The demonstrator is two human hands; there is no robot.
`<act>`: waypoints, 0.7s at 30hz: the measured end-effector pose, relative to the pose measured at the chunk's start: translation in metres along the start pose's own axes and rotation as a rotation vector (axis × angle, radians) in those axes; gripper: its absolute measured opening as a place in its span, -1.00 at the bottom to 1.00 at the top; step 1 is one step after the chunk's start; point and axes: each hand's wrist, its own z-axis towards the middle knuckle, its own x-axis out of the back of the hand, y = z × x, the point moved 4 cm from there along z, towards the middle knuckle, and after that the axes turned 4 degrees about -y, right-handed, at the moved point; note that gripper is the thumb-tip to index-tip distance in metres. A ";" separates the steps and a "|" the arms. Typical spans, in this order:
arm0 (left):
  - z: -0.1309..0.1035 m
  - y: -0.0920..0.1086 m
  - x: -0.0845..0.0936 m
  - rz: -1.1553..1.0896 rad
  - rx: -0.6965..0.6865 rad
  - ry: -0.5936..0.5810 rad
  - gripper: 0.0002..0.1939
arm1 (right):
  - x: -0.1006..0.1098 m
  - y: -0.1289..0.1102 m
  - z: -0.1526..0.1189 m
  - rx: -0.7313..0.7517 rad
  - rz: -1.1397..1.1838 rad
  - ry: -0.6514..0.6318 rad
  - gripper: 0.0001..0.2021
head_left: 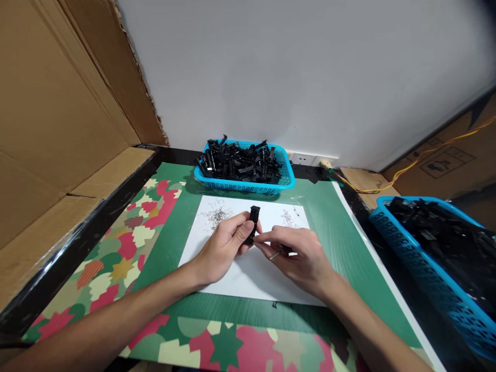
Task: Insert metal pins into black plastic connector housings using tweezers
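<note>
Two hands meet over the white sheet (248,274) in the middle of the green mat (341,227). My left hand (222,250) is closed around a small black plastic part (253,222); thumb and fingers pinch it near its lower end, and the part stands almost upright above the sheet. My right hand (298,256) is just beside it, the fingertips touching the lower end of the part. A thin metal clip (276,254) shows under the right fingers, and they are curled over it, but I cannot tell how firmly it is held. Small piles of metal clips (217,214) lie on the far part of the sheet, on the left and on the right. Behind the sheet stands a blue basket (248,186) full of black parts. A second blue basket (422,268) is at the right side, well apart from the hands. Brown cardboard (58,129) stands at the left.
</note>
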 end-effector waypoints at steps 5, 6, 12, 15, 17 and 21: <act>-0.001 0.002 -0.001 -0.006 0.003 -0.059 -0.53 | 0.004 -0.003 0.001 0.102 -0.042 -0.016 -0.83; -0.001 0.002 -0.002 -0.027 0.008 -0.073 -0.54 | 0.005 -0.003 0.002 0.109 -0.049 -0.019 -0.81; -0.002 0.004 -0.007 -0.218 0.091 -0.149 -0.59 | 0.007 0.003 -0.001 0.110 -0.075 -0.030 -0.76; -0.001 0.002 -0.007 -0.291 0.151 -0.158 -0.55 | 0.008 0.003 0.000 0.076 -0.023 -0.013 -0.76; 0.000 0.000 -0.006 -0.340 0.185 -0.173 -0.54 | 0.009 0.002 0.001 0.052 -0.005 0.009 -0.71; 0.000 -0.004 -0.008 -0.434 0.244 -0.241 -0.55 | 0.011 -0.001 0.001 0.127 -0.078 0.042 -0.65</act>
